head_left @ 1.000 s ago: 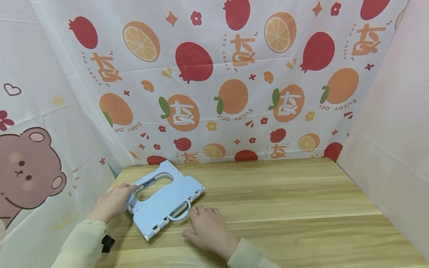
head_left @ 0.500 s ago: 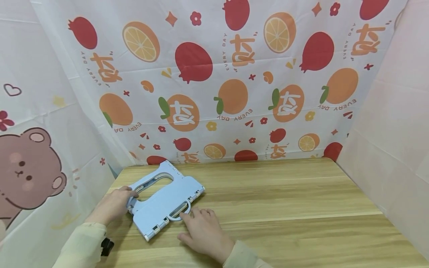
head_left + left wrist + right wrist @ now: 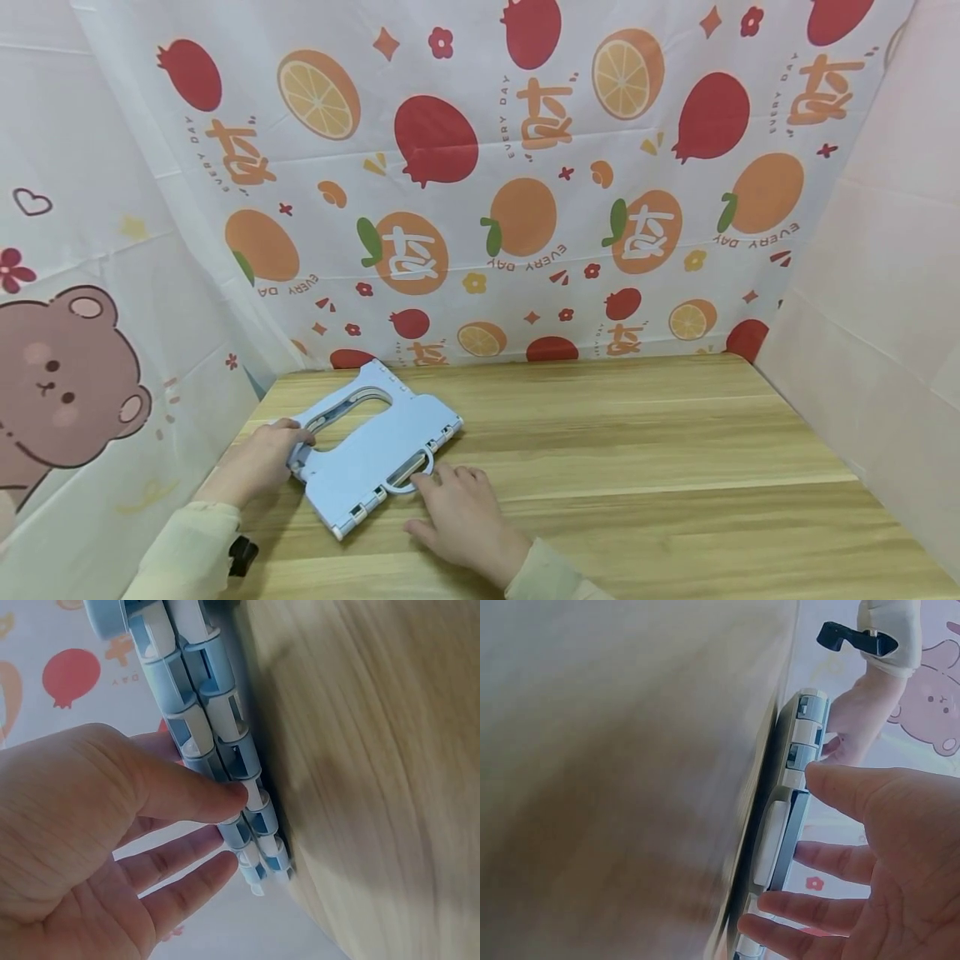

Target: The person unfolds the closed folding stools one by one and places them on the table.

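Side hinges [image 3: 227, 714], best shown from the left wrist, were pinched by the left hand [image 3: 257, 460]; the right hand [image 3: 467, 523] was loosely spread beside the blue panel [image 3: 384, 448].

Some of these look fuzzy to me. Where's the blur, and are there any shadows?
Head view: fairly even light, the blue folding board and printed curtain reasonably crisp; left wrist view: a soft shadow on the wooden tabletop beside the board; right wrist view: tabletop smeared and dimly shadowed, the right hand clearer.
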`<state>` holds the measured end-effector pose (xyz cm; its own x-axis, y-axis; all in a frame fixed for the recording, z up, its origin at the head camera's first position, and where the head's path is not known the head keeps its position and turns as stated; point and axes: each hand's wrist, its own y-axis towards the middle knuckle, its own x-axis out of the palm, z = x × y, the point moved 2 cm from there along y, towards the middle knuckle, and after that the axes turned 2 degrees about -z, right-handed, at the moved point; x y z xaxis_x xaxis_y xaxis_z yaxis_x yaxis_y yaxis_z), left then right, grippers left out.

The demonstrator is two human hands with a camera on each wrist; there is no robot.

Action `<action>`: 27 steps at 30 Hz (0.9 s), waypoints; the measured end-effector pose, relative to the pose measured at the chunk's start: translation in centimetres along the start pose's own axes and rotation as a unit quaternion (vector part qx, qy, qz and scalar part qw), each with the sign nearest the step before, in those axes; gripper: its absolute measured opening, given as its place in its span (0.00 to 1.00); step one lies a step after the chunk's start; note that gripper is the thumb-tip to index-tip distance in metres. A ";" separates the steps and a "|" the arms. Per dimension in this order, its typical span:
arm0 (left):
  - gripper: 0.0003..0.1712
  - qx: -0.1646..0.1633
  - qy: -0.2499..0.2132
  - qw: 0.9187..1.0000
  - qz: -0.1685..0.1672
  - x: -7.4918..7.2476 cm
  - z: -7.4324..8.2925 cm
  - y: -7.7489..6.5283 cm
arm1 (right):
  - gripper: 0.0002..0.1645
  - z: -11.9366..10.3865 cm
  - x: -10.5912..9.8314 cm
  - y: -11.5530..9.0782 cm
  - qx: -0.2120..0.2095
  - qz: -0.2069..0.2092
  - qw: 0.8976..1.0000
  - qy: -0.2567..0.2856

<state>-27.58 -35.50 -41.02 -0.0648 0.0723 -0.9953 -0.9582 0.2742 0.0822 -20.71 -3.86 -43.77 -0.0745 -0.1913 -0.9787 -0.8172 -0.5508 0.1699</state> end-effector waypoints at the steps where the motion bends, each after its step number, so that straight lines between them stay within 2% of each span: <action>1: 0.26 0.003 -0.001 1.000 -0.001 0.0 0.1 0.0 | 0.38 0.1 0.0 0.0 0.003 -0.002 1.000 0.002; 8: 0.28 0.003 -0.003 1.000 -0.010 0.2 1.1 0.2 | 0.37 1.0 -0.3 -0.4 0.021 -0.012 1.000 0.008; 15: 0.27 0.016 -0.006 1.000 0.008 0.4 2.4 0.2 | 0.36 2.2 -0.8 -0.8 0.039 -0.020 0.999 0.029; 22: 0.30 -0.004 -0.010 1.000 -0.013 0.2 3.9 0.3 | 0.34 3.6 -1.0 -1.3 0.044 -0.021 0.998 0.041; 27: 0.28 0.008 -0.010 1.000 0.007 0.4 5.1 0.5 | 0.31 4.8 -1.2 -1.7 0.037 -0.006 0.998 0.045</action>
<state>-26.67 -30.39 -41.12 -0.0717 0.0958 -0.9928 -0.9526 0.2883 0.0966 -21.95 1.19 -43.42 -0.0154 -0.2585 -0.9659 -0.8583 -0.4921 0.1454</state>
